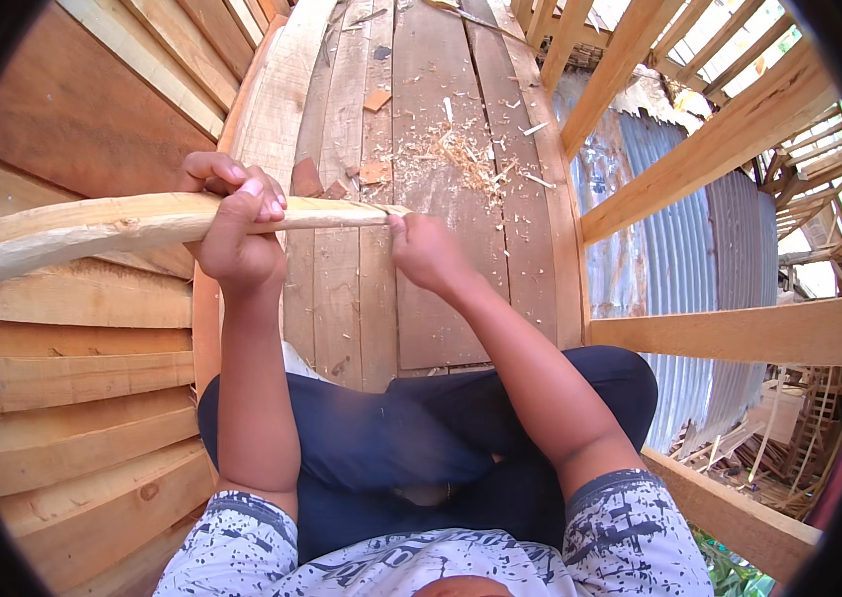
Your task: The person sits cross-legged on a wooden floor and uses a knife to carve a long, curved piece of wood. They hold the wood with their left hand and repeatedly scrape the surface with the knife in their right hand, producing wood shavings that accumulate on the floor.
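A long, pale, curved piece of wood (122, 221) runs in from the left edge and tapers toward the middle of the view. My left hand (238, 224) is wrapped round it, thumb on top, a little short of its narrow end. At the tapered tip my right hand (428, 251) is closed, with the thumb and curled fingers pinching the end. A thin dark line shows along the wood beside that hand; whether it is a blade or an edge of the wood I cannot tell. Both forearms reach forward over my crossed legs in dark trousers.
Wood shavings (466, 154) and small reddish-brown scraps (375, 172) lie on the plank floor (446, 318). A slatted wooden wall (73, 383) stands close on my left. On the right, wooden rails (729, 335) front corrugated metal sheets (684, 229).
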`<action>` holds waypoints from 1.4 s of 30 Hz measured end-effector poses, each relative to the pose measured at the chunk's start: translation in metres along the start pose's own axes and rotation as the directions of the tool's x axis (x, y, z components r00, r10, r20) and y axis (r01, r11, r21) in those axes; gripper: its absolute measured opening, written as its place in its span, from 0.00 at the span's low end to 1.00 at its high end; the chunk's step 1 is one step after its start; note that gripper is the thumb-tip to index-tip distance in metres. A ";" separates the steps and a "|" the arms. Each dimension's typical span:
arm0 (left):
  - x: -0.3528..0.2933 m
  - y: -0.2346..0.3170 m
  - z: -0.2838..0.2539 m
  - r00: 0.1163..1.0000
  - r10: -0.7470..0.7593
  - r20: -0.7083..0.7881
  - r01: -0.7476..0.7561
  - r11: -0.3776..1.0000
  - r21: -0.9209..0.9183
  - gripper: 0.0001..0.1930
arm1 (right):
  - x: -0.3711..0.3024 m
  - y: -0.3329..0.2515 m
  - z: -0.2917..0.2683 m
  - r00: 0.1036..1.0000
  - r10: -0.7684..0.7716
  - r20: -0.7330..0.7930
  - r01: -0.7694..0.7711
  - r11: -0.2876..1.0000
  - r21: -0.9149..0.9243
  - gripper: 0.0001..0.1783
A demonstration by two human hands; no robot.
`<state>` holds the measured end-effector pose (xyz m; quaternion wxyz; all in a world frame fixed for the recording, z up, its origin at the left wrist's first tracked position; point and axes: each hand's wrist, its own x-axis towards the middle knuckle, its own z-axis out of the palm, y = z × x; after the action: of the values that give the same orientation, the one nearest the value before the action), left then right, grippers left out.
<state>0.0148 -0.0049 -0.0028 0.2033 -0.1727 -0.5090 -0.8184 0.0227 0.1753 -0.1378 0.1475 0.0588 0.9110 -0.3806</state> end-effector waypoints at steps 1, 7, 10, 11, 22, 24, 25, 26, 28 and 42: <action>0.000 -0.001 0.002 1.000 -0.003 -0.024 0.002 1.000 -0.011 0.08 | 0.009 0.017 0.007 0.999 0.035 -0.015 -0.034 0.999 0.021 0.26; -0.004 0.000 0.005 0.999 0.023 -0.029 -0.022 0.999 0.046 0.07 | 0.001 0.002 -0.002 0.999 0.028 0.040 -0.024 0.994 -0.103 0.26; -0.008 0.001 0.005 0.998 0.029 -0.060 -0.026 0.999 0.048 0.07 | -0.009 -0.018 -0.012 0.996 -0.088 -0.016 0.088 0.996 0.010 0.26; -0.007 -0.001 0.002 0.998 0.028 -0.058 -0.026 0.999 0.036 0.07 | -0.002 0.000 -0.001 0.999 -0.049 -0.010 0.049 0.998 -0.026 0.26; -0.003 -0.001 0.003 0.999 0.003 -0.037 -0.001 1.000 0.028 0.07 | 0.011 0.023 0.008 0.998 0.027 -0.062 -0.029 0.999 -0.026 0.28; 0.001 -0.001 -0.003 0.999 -0.022 0.042 0.021 0.999 0.026 0.06 | 0.014 0.037 0.009 0.999 0.037 -0.034 -0.039 0.996 -0.080 0.29; 0.002 -0.001 -0.003 0.999 -0.024 0.032 0.023 0.999 0.039 0.07 | 0.014 0.037 0.009 0.999 0.040 -0.020 -0.042 0.994 -0.104 0.29; 0.001 0.000 -0.003 0.999 -0.026 0.022 0.025 0.998 0.050 0.07 | 0.016 0.037 0.009 0.999 0.034 -0.012 -0.035 0.993 -0.113 0.29; -0.002 0.002 -0.005 1.000 -0.006 -0.017 0.007 0.998 0.066 0.07 | -0.001 -0.003 -0.006 0.999 0.015 0.035 -0.010 0.991 -0.136 0.28; 0.000 0.004 -0.004 0.998 -0.025 -0.057 0.030 0.997 0.074 0.06 | -0.011 -0.023 -0.013 0.997 0.057 0.043 -0.052 0.992 -0.113 0.25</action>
<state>0.0168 -0.0100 -0.0018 0.2125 -0.1349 -0.5357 -0.8060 0.0256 0.1682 -0.1104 0.1818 0.0664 0.9252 -0.3263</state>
